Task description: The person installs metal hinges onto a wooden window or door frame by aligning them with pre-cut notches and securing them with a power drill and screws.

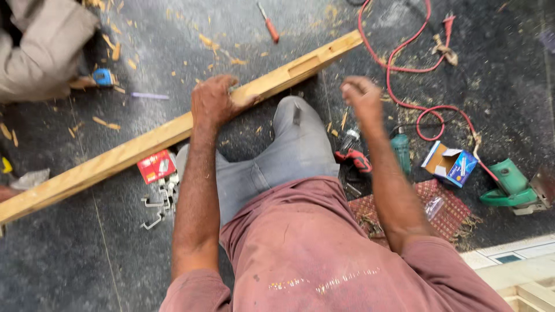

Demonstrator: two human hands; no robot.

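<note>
- Pressing down on the plank [167, 136], the left hand [215, 103] lies palm-down with fingers curled over its near edge, by a rectangular notch cut in the top face.
- The plank runs on a slant across the dark floor [69, 266], from the lower left up to the upper middle, passing just past the person's bent knee [295, 115].
- The right hand [362, 95] is raised off the plank, blurred, fingers drawn in to a loose fist; I cannot tell whether it holds anything.
- The 2 hands are apart, the knee between them.
- Wood chips [110, 46] are scattered over the floor above the plank.
- A red-handled screwdriver [269, 24] lies beyond the plank's far end.
- A red box [156, 166] sits just below the plank, near the left forearm, with bent metal brackets [155, 211] beside it.
- A red cord [404, 69] loops across the floor on the right and ends near a green power tool [510, 185].
- An open blue-and-white carton [450, 164] lies between that tool and a small green bottle [401, 151].
- A red woven mat [439, 211] lies under the right forearm.
- Another person's beige sleeve [40, 46] shows at the top left, with a small blue tool [103, 77] just beside it.
</note>
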